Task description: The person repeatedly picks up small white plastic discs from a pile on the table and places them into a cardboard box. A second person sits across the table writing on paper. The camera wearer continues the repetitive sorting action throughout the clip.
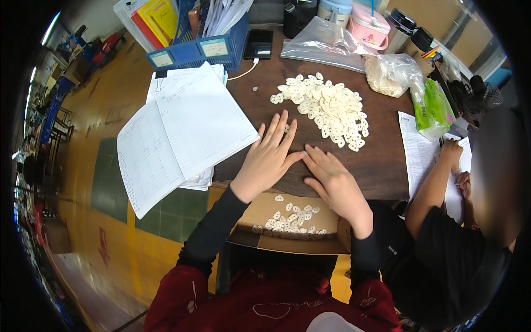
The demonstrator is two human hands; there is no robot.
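On the dark brown table, a heap of small cream oval pieces with holes, like buttons [331, 105], lies beyond my hands. My left hand [268, 152] rests flat on the table near the heap's left side, fingers stretched and slightly apart. A single cream piece [286, 128] shows between its fingertips. My right hand [338, 182] lies low over the front edge, its fingers extended and its fingertips close to my left thumb. Below the edge sits an open cardboard box [251, 216] with more of these cream pieces [296, 220] inside. Whatever is under my palms is hidden.
An open notebook [182, 133] lies on papers at the left. Behind stand a blue file holder [221, 47] and a charging phone [258, 44]. Plastic bags [390, 74], a pink container [368, 26] and a green packet [434, 108] line the back right. Another person's arm [434, 185] rests at the right.
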